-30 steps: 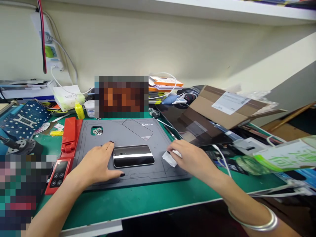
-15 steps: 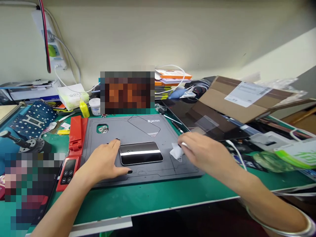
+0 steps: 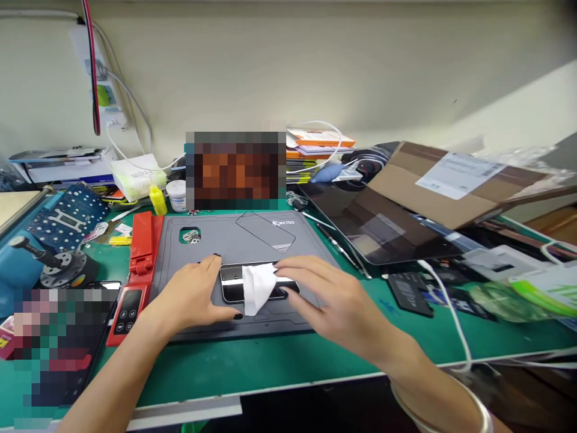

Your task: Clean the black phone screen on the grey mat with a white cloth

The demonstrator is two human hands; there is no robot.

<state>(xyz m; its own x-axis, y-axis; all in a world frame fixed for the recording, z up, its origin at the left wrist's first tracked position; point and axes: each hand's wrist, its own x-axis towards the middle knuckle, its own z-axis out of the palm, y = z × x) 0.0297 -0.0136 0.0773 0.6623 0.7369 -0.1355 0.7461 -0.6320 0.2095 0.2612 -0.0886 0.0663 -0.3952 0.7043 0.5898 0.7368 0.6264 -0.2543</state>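
A dark glossy smartphone (image 3: pixel 232 290) lies flat on the grey work mat (image 3: pixel 198 325), a bright reflection running along it. At its left end is my left hand (image 3: pixel 192 297), thumb spread from the fingers. The fingertips are at the phone's upper left corner and the thumb rests on the mat below its near edge; I cannot tell whether they press on it. My right hand (image 3: pixel 331 297) pinches a white wipe (image 3: pixel 258 290), which drapes over the middle of the phone. A thin clear screen-shaped sheet (image 3: pixel 265 231) lies behind the phone.
Left of the mat stands a red clamp-like device (image 3: pixel 130 300) with buttons. A dark glass panel (image 3: pixel 360 222) and an open cardboard box (image 3: pixel 451 180) are at the right. At the back are a yellow bottle (image 3: pixel 157 199) and a white tub (image 3: pixel 177 196). A white cable (image 3: pixel 451 313) crosses the right side.
My right hand has moved left with the wipe, from beside the phone to over it, and the wipe now covers its middle. My left hand stays at the phone's left end.
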